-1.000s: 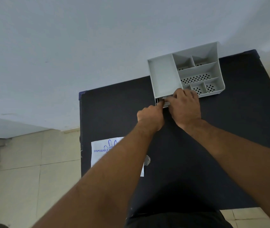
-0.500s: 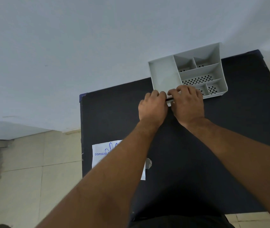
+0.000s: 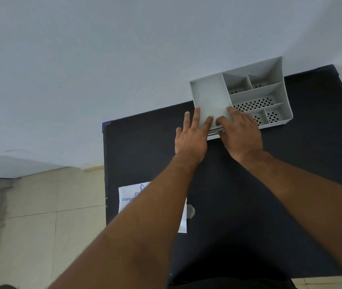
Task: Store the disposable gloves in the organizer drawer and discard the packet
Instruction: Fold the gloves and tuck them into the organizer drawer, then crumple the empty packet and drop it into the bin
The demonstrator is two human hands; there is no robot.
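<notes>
A grey organizer (image 3: 211,94) with several compartments stands at the far edge of the dark table (image 3: 301,163), against the wall. Its drawer front (image 3: 213,136) shows as a thin strip under the near rim, almost flush. My left hand (image 3: 191,138) has its fingers spread, fingertips resting on the organizer's near left rim. My right hand (image 3: 239,134) lies flat over the near rim and the drawer front, fingers pressed on it. The white glove packet (image 3: 128,197) with blue print lies at the table's left edge, partly under my left forearm. No gloves are visible.
A small crumpled clear scrap (image 3: 191,211) lies beside the packet. The white wall (image 3: 124,59) runs right behind the organizer. Tiled floor (image 3: 40,226) lies to the left of the table. My dark clothing shows at the table's near edge.
The drawer has slid further in under the organizer. My left hand went from a closed grip at the drawer to spread fingers on the rim. The right hand stayed on the drawer front.
</notes>
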